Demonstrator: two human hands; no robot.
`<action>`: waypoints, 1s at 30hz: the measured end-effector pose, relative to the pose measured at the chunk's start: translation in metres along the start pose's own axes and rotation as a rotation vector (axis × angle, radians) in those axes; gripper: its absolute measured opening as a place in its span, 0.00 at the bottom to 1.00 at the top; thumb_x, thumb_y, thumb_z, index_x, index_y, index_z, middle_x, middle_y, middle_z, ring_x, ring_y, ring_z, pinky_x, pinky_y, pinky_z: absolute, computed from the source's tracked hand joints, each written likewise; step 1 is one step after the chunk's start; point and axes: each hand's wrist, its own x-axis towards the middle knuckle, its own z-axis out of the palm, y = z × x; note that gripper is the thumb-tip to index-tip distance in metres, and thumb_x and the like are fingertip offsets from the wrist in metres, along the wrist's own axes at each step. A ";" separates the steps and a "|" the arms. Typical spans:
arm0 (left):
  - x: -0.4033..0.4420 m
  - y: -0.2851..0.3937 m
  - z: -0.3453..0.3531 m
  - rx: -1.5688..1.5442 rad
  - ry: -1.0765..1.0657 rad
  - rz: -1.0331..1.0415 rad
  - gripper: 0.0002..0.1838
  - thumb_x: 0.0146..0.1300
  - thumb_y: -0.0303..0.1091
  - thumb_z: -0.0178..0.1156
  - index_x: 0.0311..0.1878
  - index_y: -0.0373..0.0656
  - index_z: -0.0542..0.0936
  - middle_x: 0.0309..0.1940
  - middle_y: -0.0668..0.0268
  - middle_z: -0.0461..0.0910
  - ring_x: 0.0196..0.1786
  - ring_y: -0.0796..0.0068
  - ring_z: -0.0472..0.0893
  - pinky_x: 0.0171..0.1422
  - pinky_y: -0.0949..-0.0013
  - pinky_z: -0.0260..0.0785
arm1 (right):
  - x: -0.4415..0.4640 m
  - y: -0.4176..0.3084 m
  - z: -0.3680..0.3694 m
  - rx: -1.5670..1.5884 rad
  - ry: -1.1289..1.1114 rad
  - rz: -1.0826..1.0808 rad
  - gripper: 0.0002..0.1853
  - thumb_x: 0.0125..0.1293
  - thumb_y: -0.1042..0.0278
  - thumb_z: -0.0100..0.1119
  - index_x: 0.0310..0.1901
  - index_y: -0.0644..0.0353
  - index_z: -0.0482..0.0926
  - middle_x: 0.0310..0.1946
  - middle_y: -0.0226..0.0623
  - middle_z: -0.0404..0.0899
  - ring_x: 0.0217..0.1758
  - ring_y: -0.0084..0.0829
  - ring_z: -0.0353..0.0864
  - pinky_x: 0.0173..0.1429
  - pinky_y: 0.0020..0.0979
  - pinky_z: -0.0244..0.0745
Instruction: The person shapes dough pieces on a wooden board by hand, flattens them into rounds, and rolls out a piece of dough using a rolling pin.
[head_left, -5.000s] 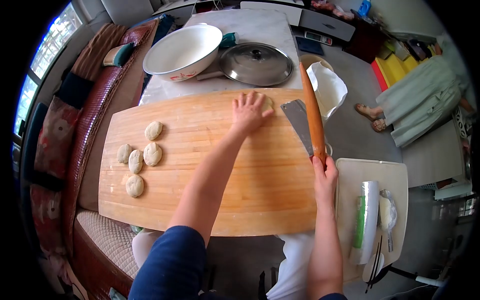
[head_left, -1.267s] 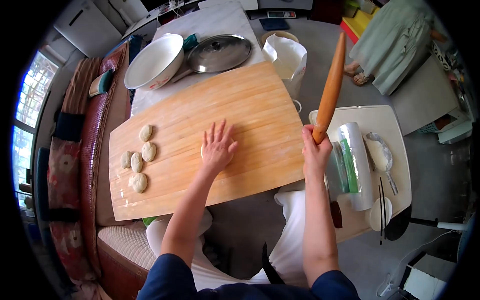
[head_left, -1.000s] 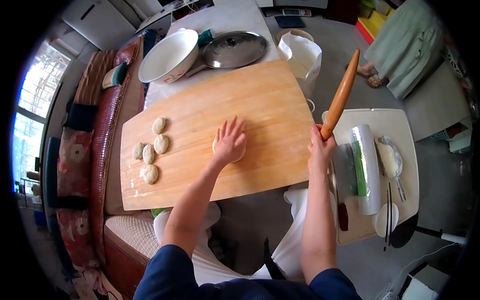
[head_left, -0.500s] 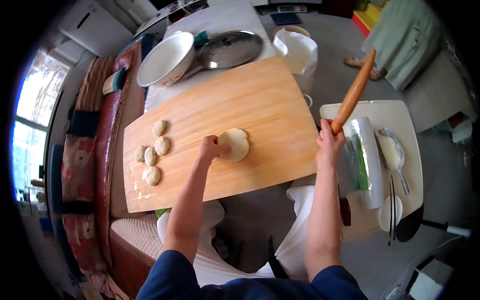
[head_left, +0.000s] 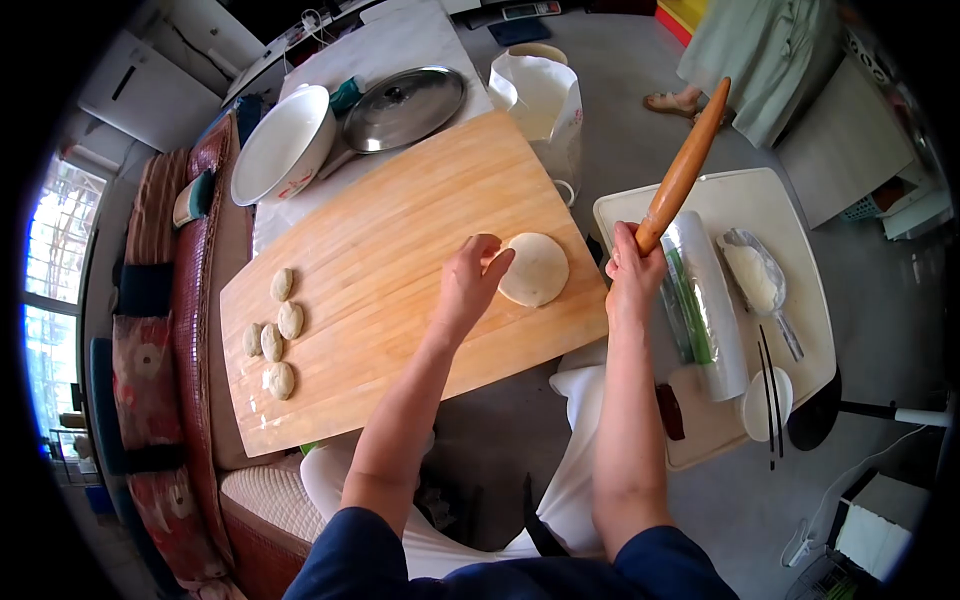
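Wooden board (head_left: pixel 380 250): pale, straight-grained, one end faintly dusted white; side table (head_left: pixel 720 178): beige, rounded corners, raised rim, just beyond the board's right end; basin (head_left: pixel 285 145): white, glossy, round, on the far side; lid (head_left: pixel 405 105): shiny metal, domed, beside the basin; rolling pin (head_left: pixel 685 165): smooth orange-brown wood, tapered towards its free end; dough disc (head_left: pixel 535 270): flat, smooth, near-circular, on the board's right part; five dough lumps (head_left: pixel 290 320): rounded, creased, grouped towards the left end. Edges: a narrow strip of wood separates disc and right edge; a broad stretch of grain lies between lumps and left hand (head_left: pixel 475 275). Left hand: loosely curled at the disc's left rim, thumb parted from fingers, gripping nothing visible; thumb contact with the rim cannot be told; right hand (head_left: pixel 635 270): closed round the pin's near end, beside the board's right edge; pin's long axis slants away from the person and rightwards, free tip pointing far right; disc, being round, shows no clear long axis.
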 end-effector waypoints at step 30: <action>-0.062 -0.049 -0.011 0.678 -0.121 0.085 0.38 0.67 0.60 0.58 0.78 0.61 0.65 0.82 0.65 0.54 0.82 0.47 0.52 0.81 0.37 0.44 | -0.001 0.019 0.030 -0.030 -0.075 0.016 0.09 0.65 0.70 0.71 0.41 0.60 0.79 0.25 0.19 0.67 0.20 0.11 0.58 0.22 0.18 0.52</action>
